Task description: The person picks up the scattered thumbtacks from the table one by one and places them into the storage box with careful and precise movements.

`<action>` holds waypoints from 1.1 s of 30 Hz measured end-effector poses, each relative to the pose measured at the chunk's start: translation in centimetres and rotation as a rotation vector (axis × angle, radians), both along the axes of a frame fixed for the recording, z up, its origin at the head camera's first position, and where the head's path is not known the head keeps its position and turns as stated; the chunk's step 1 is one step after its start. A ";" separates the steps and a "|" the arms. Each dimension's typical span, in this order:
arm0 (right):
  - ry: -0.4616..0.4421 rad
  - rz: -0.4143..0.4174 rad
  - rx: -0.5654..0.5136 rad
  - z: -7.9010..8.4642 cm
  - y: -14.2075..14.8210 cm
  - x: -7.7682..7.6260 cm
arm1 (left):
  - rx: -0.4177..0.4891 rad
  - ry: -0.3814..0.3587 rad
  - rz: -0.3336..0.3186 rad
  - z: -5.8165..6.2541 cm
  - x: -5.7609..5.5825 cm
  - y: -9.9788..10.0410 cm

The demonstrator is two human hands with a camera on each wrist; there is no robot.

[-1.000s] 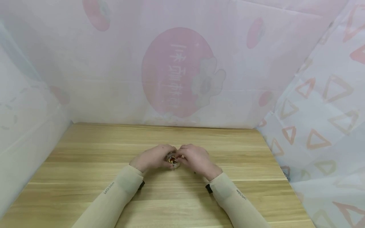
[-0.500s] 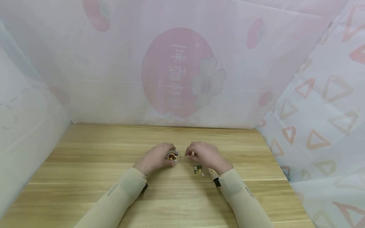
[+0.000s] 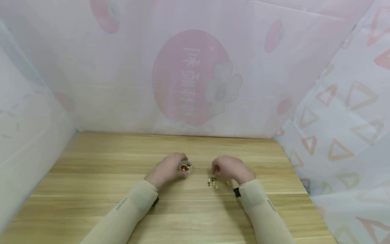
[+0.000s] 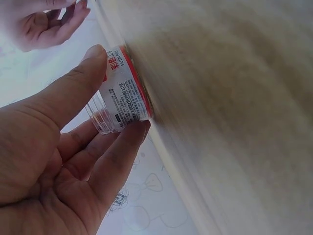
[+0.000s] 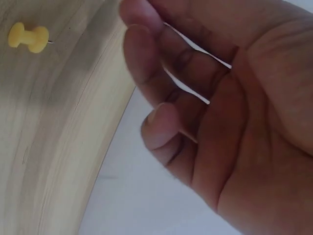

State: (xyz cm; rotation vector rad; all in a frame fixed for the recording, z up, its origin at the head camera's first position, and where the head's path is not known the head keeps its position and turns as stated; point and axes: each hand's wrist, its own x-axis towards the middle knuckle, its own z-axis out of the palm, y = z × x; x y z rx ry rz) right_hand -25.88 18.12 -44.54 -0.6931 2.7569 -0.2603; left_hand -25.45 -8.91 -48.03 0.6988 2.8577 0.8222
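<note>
Since a second ago: the two hands, which met over the jar at frame centre, have parted; the right one has drawn off toward the lower right and uncovered a scatter of pins on the wood.
Meaning: by my reading, pins are being carried one by one between jar and pile; which way cannot be told.
Left hand: just left of centre in the head view, thumb and fingers curled round the small clear plastic jar with a red-and-white printed label, holding it tipped on its side against the wood.
Jar contents: small coloured pieces show at its mouth in the head view.
Right hand: right of centre, apart from the jar, palm down, fingers loosely curled; the right wrist view shows a bare palm, nothing gripped.
Small coloured push pins: lying loose just below the right hand's fingers; one yellow plastic push pin sits in the upper left of the right wrist view.
Forearms: both in beige sleeves, entering from the bottom edge.
Light wooden tabletop: carries everything.
Pale pink printed curtain: fills the top half.
</note>
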 end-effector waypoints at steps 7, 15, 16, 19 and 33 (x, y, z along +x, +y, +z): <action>-0.063 -0.048 0.020 -0.6 0.1 0.2 | 0.003 -0.001 -0.002 0.0 0.0 0.0; -0.027 -0.020 0.039 -0.8 -0.2 0.3 | -0.002 0.010 -0.009 -0.2 -0.2 0.0; -0.020 -0.015 0.039 -0.8 -0.3 0.3 | -0.001 0.010 -0.009 -0.2 -0.2 0.0; 0.015 0.001 0.041 -0.8 -0.4 0.1 | -0.002 0.009 -0.011 -0.2 -0.2 0.0; 0.264 0.093 -0.040 -0.9 -2.0 -0.3 | -0.004 0.021 -0.011 -0.3 -0.2 0.0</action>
